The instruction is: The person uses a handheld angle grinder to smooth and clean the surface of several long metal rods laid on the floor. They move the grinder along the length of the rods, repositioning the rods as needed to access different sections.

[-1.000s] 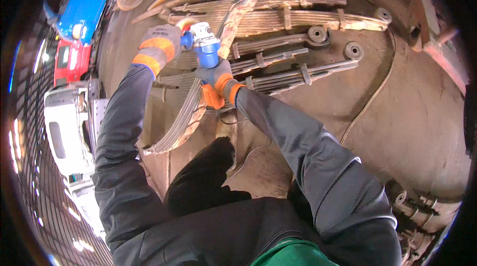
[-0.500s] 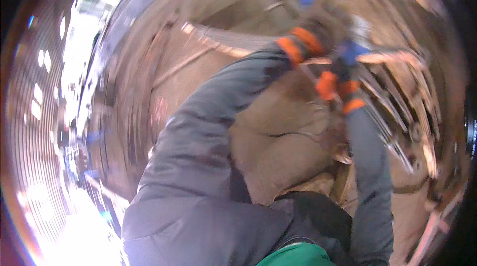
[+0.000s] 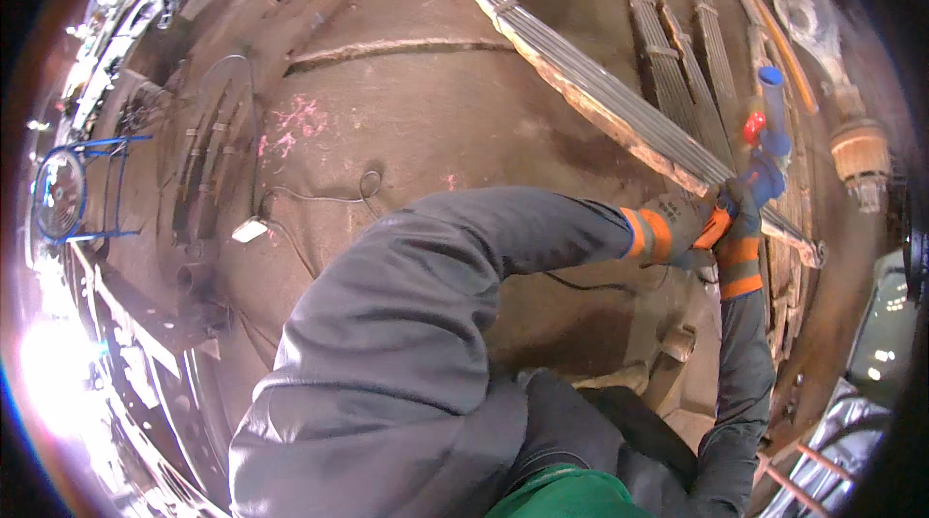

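A long steel leaf spring (image 3: 600,83) runs diagonally from the far middle to the right. At its near right portion my left hand (image 3: 680,220), in a grey and orange work glove, grips it; part of the fingers is hidden. Right beside it, my right hand (image 3: 738,208) is closed over the same spring, its orange-marked thumb toward the left hand. Just beyond the right hand is a blue tubular thing (image 3: 770,92) with a red part; its kind and whether the hand touches it are unclear. The spring's eye end (image 3: 813,253) sticks out past my right wrist.
More leaf springs (image 3: 668,63) lie beyond on the brown floor. A rusty axle-like part (image 3: 858,152) is at the far right. Cables and a small white lamp-like box (image 3: 250,230) lie to the left, near a blue-framed wheeled thing (image 3: 85,187). A metal tube (image 3: 677,344) is by my legs.
The view has swung and steadied, so my hands now appear farther right and lower. They stay close together at the spring, which now shows as a steeper diagonal.
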The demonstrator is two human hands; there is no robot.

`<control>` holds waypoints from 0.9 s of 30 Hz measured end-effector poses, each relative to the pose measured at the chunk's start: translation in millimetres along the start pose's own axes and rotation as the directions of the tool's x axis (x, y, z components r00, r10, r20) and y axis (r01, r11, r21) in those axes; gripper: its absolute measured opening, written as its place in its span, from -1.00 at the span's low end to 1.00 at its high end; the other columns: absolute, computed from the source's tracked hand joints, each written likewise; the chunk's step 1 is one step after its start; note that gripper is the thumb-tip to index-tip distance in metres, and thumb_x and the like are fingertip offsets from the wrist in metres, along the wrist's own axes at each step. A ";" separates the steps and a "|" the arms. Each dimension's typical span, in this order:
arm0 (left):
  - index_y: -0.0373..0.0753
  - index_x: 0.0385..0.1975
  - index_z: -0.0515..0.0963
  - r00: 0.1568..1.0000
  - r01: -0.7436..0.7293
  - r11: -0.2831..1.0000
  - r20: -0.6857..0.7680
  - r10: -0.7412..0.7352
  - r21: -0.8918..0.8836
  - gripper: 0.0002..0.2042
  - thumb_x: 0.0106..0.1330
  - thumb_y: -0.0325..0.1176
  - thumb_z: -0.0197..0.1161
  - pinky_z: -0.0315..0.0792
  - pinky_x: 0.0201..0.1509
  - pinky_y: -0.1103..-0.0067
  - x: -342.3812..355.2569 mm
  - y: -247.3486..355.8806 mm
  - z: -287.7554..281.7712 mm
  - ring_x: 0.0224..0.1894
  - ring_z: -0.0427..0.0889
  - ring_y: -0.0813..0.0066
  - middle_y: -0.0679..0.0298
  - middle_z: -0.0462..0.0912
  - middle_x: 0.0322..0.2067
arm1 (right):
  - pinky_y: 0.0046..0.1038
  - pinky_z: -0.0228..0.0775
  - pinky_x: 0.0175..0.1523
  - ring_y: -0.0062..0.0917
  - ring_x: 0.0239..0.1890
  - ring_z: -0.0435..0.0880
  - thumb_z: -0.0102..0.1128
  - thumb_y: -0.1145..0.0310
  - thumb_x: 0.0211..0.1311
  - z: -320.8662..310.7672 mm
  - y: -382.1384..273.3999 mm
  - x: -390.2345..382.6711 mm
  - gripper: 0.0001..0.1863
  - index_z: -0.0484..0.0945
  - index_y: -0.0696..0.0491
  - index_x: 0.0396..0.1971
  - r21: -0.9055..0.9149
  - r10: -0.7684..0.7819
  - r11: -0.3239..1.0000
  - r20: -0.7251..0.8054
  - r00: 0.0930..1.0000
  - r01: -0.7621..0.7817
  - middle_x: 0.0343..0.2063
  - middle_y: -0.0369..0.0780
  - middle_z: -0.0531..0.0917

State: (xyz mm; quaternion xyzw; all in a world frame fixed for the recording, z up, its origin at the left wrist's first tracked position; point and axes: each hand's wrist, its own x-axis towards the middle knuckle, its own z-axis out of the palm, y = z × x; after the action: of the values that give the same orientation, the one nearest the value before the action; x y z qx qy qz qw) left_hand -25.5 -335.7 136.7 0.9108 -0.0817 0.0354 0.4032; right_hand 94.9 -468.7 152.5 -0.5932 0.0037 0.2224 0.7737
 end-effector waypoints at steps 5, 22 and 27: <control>-0.32 0.23 0.37 0.982 -0.178 0.956 0.018 0.187 -0.232 -0.18 0.14 0.22 0.34 0.52 -0.08 0.20 -21.6 27.6 9.1 -0.15 0.67 -0.14 -0.10 0.58 -0.02 | -0.51 0.43 -0.09 -0.57 -0.26 0.58 0.27 0.30 0.27 -36.6 -36.7 -46.5 -0.84 0.59 0.03 -0.24 -0.209 0.128 0.971 0.056 0.990 -0.113 -0.34 -0.34 0.61; -0.41 0.23 0.32 0.639 -0.766 0.576 -0.240 0.731 -0.285 -0.34 0.25 -0.05 0.23 0.52 -0.13 0.16 -37.0 29.8 24.9 -0.31 0.67 -0.04 -0.04 0.64 -0.19 | -0.47 0.48 -0.01 -0.52 -0.23 0.63 0.31 0.30 0.22 -18.5 -53.2 -139.1 -0.80 0.64 0.05 -0.21 -0.253 0.100 0.957 -0.163 0.982 -0.140 -0.32 -0.33 0.67; -0.50 0.03 0.39 0.851 -0.524 0.817 -0.178 0.494 -0.239 -0.33 0.16 0.03 0.30 0.47 -0.33 0.16 -39.5 7.7 25.7 -0.39 0.64 -0.09 -0.09 0.61 -0.40 | -0.46 0.51 -0.18 -0.52 -0.34 0.65 0.47 0.39 0.04 37.5 -62.2 -118.9 -0.70 0.62 0.08 -0.22 -0.402 -0.054 0.912 -0.298 0.953 -0.075 -0.37 -0.31 0.67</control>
State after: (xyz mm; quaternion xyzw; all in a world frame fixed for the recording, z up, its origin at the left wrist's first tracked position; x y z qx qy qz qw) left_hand -65.8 -355.1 119.9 0.7863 -0.3046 0.1791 0.5068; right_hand -0.2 -486.9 252.7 -0.7687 0.0788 0.1289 0.6215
